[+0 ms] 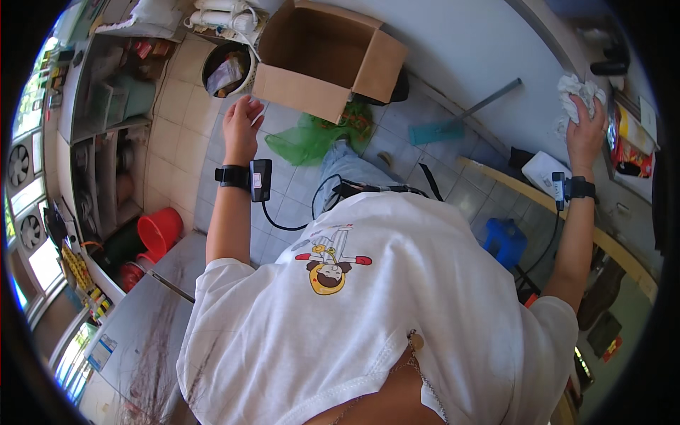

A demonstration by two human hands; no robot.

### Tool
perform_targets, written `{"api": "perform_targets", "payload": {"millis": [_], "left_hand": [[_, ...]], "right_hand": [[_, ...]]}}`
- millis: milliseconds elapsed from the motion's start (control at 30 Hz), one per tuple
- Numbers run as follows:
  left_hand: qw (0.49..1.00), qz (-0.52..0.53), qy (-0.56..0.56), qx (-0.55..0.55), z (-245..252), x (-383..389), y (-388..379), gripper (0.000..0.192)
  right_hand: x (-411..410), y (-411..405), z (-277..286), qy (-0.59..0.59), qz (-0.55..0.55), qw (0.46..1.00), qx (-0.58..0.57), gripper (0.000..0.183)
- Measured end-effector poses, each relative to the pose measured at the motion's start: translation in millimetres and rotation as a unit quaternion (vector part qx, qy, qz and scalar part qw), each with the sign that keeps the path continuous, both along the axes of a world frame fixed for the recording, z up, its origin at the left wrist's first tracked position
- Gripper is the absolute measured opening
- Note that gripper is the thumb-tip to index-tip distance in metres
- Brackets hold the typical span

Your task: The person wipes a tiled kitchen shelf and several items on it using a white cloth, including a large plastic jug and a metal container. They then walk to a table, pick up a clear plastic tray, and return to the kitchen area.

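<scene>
My right hand (586, 127) is raised at the upper right, its fingers pressed around a crumpled white cloth (575, 95). The cloth lies close to a pale wall surface; whether it touches it I cannot tell. My left hand (243, 125) is held out at the upper left with loosely curled fingers and nothing visible in it. Just beyond it stand a round waste bin (248, 79) with rubbish inside and an open, empty cardboard box (303, 90). Both wrists wear black straps with small cabled devices.
Green netting (300, 139) lies on the tiled floor near my leg. A teal-headed long-handled tool (436, 133) leans by the wall. A blue plastic stool (504, 243) is at the right, red buckets (160, 231) at the left. Packets (632, 143) rest on a ledge beside my right hand.
</scene>
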State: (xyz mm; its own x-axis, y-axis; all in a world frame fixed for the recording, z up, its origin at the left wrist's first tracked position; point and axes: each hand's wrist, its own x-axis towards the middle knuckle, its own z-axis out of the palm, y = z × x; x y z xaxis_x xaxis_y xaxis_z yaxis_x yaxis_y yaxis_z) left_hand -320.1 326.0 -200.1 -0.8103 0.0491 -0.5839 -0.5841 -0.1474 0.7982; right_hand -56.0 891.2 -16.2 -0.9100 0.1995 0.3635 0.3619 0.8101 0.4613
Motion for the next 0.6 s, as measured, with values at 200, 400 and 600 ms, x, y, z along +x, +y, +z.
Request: {"api": "perform_targets", "payload": {"millis": [200, 400, 600], "left_hand": [[0.996, -0.080, 0.038, 0.013, 7.8, 18.8, 29.7, 0.025], [0.994, -0.093, 0.054, -0.038, 27.9, 60.9, 35.4, 0.035], [0.986, -0.130, 0.082, -0.071, 47.6, 78.6, 24.5, 0.034]], "right_hand": [[67.4, -25.0, -67.3, 0.011, -0.057, 0.950, -0.306, 0.059], [157.1, -85.3, -182.4, -0.031, -0.062, 0.864, -0.499, 0.033], [261.0, -126.8, -257.7, -0.234, -0.183, 0.776, -0.557, 0.030]]}}
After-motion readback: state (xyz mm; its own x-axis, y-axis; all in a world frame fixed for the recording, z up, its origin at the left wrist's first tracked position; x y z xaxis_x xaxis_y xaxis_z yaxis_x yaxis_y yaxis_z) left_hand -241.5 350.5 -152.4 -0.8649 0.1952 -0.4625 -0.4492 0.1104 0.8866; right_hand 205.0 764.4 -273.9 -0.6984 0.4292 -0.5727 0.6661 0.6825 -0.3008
